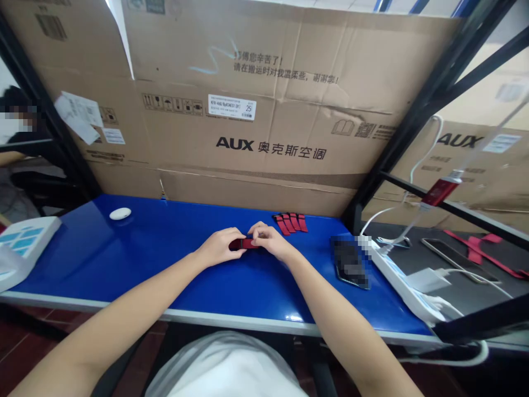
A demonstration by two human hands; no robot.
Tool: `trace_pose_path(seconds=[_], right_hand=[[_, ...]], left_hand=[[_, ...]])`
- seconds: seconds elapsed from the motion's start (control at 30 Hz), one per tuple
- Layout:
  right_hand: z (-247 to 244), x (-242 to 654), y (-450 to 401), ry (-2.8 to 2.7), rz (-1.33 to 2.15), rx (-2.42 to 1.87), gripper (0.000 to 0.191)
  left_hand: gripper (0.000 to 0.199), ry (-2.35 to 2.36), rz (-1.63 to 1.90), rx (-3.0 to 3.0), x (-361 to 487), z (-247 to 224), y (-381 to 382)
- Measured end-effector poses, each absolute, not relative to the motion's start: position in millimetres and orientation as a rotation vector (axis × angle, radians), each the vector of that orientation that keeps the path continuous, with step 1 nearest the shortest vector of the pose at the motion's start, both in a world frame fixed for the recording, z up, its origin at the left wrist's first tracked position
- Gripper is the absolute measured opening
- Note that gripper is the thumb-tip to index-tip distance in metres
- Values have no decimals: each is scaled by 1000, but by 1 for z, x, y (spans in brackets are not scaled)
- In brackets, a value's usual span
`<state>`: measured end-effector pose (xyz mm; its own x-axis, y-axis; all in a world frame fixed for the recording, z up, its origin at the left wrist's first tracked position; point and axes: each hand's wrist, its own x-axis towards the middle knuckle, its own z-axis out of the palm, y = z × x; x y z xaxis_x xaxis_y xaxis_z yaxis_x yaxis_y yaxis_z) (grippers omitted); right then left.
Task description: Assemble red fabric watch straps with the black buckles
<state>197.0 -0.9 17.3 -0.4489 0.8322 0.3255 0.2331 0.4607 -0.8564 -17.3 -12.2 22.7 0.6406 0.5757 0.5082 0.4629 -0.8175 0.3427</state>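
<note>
Between my two hands is a small red strap-like piece [249, 243] with a dark band across it, low over the blue tabletop [248, 292]. My left hand [219, 247] pinches its left end between thumb and fingers. On its right end, my right hand [270, 241] is closed, thumb against curled fingers. My fingers cover both ends, so its full shape is hidden. Just behind my right hand, several similar red pieces [291, 223] with black bands lie fanned out in a row.
A white oval object [120, 213] lies at the back left. A dark phone [351, 262] and a white power strip [403, 284] with cables are on the right. Another white power strip [27, 245] sits far left. Cardboard [256, 182] walls off the back.
</note>
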Motion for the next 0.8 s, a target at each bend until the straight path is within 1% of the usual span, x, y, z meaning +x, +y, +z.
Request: trace_pose_path(seconds=[0.07,0.13,0.23,0.33,0.43,0.5,0.57,0.67,0.73,0.8], right_hand=[[20,198,-2,-2007,870,-933,19],[23,199,-4,-2016,859,-929,19],[28,200,-8,-1840,1074,-859,27],[30,199,-11,-1625,1279,-803,29],[30,193,-13,-1500,1377,-719,30],[32,191,-13,-1449,1386,-710,33],[37,195,-13,-1365,1355,-736,37],[51,212,-12,-1167,1269,-701,37],[59,224,-11,-1074,1235,-647,36],[62,228,-11,-1042,1273,-650,36]], left_hand=[[20,864,921,2675,-18,23,-12],[20,862,902,2679,-20,23,-11],[20,855,895,2663,-24,23,-8],[25,869,894,2592,-23,23,-7],[35,882,861,2547,-13,21,-11],[31,892,830,2535,-5,20,-15],[27,887,771,2470,-2,20,-18],[35,829,554,2266,-13,24,-15],[37,785,393,2137,-26,28,-9],[38,794,376,2018,-35,31,-3]])
